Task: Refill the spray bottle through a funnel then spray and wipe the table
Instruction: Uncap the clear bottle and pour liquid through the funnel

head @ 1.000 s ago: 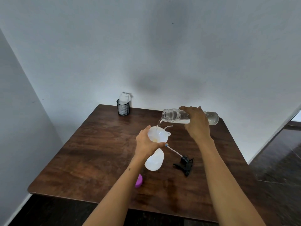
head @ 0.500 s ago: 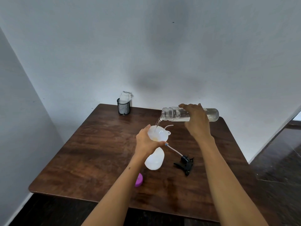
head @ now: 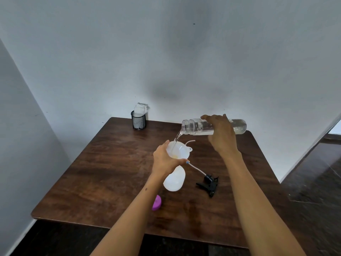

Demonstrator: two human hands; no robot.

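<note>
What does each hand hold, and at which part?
Left hand grips the funnel on the spray bottle at its neck; right hand holds the clear bottle around its middle.

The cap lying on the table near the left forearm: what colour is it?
Purple-pink; the cap shows best in the head view, the only one.

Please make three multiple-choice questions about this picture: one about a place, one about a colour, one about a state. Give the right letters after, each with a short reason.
1. Where is the mesh cup?
A. far left corner of the table
B. near right corner
C. on the floor

2. What colour is the cap?
A. green
B. purple
C. yellow

3. What is the clear bottle doing?
A. standing capped
B. lying on the table
C. pouring into the funnel

Answers:
1 A, it stands by the wall.
2 B, it lies beside the left forearm.
3 C, the right hand tips it, and a stream falls into the funnel, which the left hand holds on the spray bottle.
</note>
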